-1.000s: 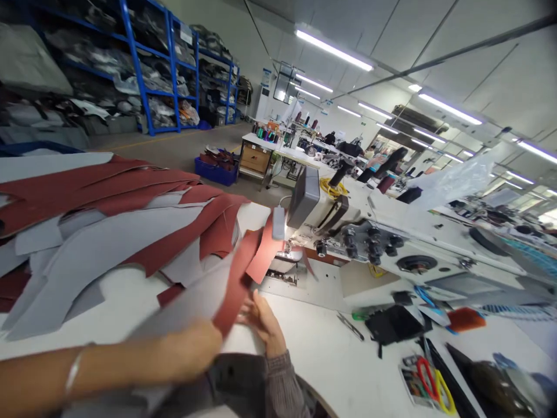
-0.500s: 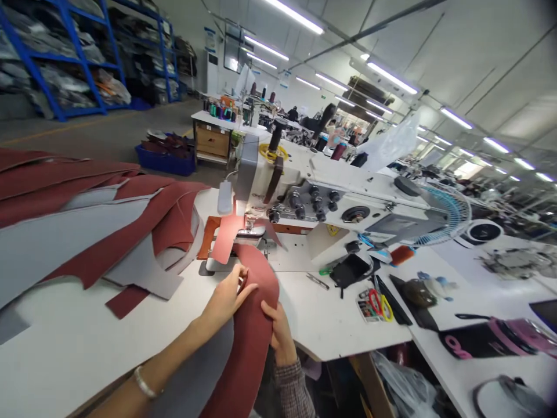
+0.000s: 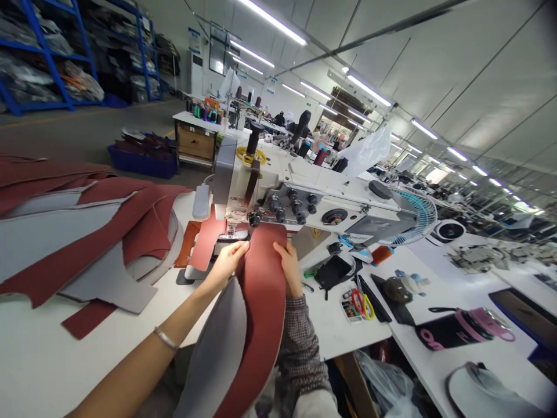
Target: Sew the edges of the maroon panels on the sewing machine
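Observation:
A long curved strip of dark red leather-like material (image 3: pixel 265 290) with a grey backing runs from the sewing machine (image 3: pixel 296 186) down toward my lap. My left hand (image 3: pixel 230 261) pinches its left edge close to the presser foot (image 3: pixel 232 227). On the opposite edge, my right hand (image 3: pixel 288 261) grips the strip, thumb on top and fingers out of sight beneath. The strip's upper end lies under the machine arm, right of the needle area. A smaller red piece (image 3: pixel 208 242) lies just left of the presser foot.
Stacked red and grey cut pieces (image 3: pixel 100 244) cover the table's left side. To the right are a black pouch (image 3: pixel 333 271), scissors (image 3: pixel 363 304), a glass jar (image 3: pixel 397 288) and a black-and-pink bottle (image 3: pixel 463 328). A blue bin (image 3: pixel 141 162) sits on the floor.
Both hands have moved up toward the machine with the red strip, whose end now reaches under the arm. My right hand rose most, and the view has turned slightly right.

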`<state>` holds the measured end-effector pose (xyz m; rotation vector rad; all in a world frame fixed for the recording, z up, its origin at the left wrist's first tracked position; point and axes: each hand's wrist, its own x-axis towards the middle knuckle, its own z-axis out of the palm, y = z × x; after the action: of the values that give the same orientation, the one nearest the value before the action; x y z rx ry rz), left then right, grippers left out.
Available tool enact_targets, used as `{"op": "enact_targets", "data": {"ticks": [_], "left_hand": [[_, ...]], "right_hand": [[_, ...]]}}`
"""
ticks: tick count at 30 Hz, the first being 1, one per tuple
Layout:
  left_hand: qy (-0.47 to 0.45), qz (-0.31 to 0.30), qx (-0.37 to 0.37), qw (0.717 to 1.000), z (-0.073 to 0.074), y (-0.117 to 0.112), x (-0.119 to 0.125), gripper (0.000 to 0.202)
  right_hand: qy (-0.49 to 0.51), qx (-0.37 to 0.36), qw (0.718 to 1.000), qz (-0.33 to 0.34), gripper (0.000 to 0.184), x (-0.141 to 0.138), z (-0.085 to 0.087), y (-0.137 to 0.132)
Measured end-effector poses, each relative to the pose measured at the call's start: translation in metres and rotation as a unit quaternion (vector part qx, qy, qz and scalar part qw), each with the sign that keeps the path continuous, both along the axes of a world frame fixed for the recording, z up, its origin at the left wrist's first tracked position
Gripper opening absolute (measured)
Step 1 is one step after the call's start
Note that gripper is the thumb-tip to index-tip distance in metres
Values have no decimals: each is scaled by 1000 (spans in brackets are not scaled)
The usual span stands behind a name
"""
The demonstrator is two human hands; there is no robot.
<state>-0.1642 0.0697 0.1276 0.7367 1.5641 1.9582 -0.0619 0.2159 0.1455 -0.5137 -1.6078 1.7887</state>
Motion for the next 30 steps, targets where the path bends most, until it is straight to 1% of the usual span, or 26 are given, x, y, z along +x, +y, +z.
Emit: {"op": "enact_targets", "data": {"ticks": [3, 4, 6, 9, 14, 18, 22, 27, 30], "left_hand": [[32, 62, -17, 997, -10, -14, -24, 43], [42, 80, -25, 996, -13, -18, -29, 40], [63, 113, -41, 991, -18, -23, -36, 38], [84, 141, -55, 985, -20, -24, -39, 37], [81, 172, -77, 979, -18, -22, -39, 34], [79, 188, -95, 974, -15, -22, -39, 32], [86, 194, -109, 971, -13, -23, -39, 38], [95, 197, -123, 968, -13, -23, -39, 38], [89, 183, -124, 971, -11, -26, -41, 41]], "right_hand": [[-23, -11, 999, 41, 30, -27, -10, -15], [-30, -15, 999, 43, 30, -33, -14, -20], [-42, -14, 999, 25, 29, -41, -18, -27], [-58, 1, 998, -9, 25, -50, -19, -28], [-58, 15, 998, 10, 21, -59, -15, -20], [-51, 36, 998, 18, 25, -62, -13, -17], [-48, 33, 998, 22, 26, -63, -14, -16], [-52, 38, 998, 26, 28, -64, -17, -15], [-50, 35, 998, 27, 29, -66, -19, -15]]}}
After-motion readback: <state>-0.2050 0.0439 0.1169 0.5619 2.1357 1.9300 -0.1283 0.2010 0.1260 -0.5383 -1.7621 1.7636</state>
